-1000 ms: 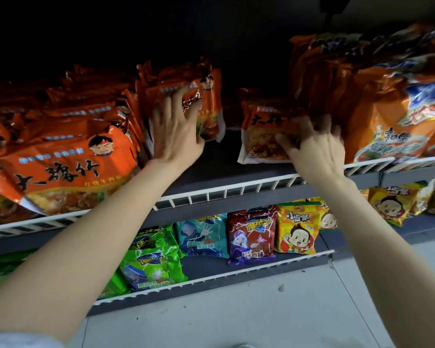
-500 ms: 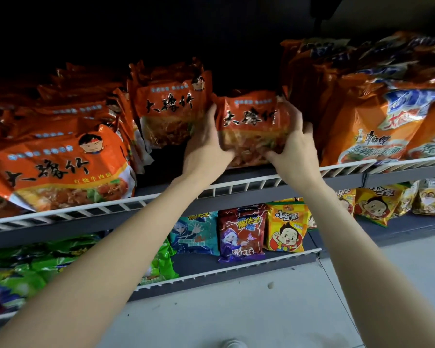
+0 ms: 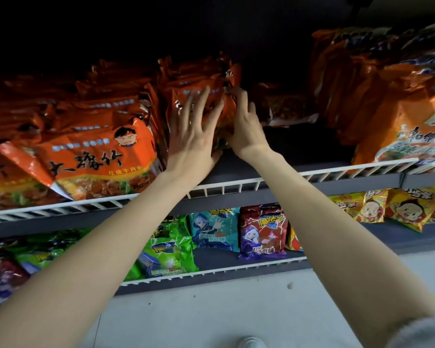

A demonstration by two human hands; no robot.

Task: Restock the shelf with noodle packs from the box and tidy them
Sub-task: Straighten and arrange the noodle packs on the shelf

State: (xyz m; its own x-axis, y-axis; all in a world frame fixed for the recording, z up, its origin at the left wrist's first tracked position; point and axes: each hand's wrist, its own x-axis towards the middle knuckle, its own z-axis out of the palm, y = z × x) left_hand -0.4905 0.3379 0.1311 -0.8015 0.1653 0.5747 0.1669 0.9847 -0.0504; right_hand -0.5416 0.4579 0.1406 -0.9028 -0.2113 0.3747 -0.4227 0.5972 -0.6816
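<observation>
The left hand (image 3: 194, 136) presses with straight fingers on the front noodle pack (image 3: 201, 106) of the middle row; the right hand (image 3: 244, 126) pinches its top corner. Behind the upper shelf (image 3: 337, 169) front rail, bare space remains at the right, so restocking seems unfinished.

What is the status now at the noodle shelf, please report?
Left hand flat, fingers spread, pressing the orange noodle pack. Right hand curled on that pack's right edge. Pack stands in the middle row, upper shelf. Nothing in the way.
</observation>
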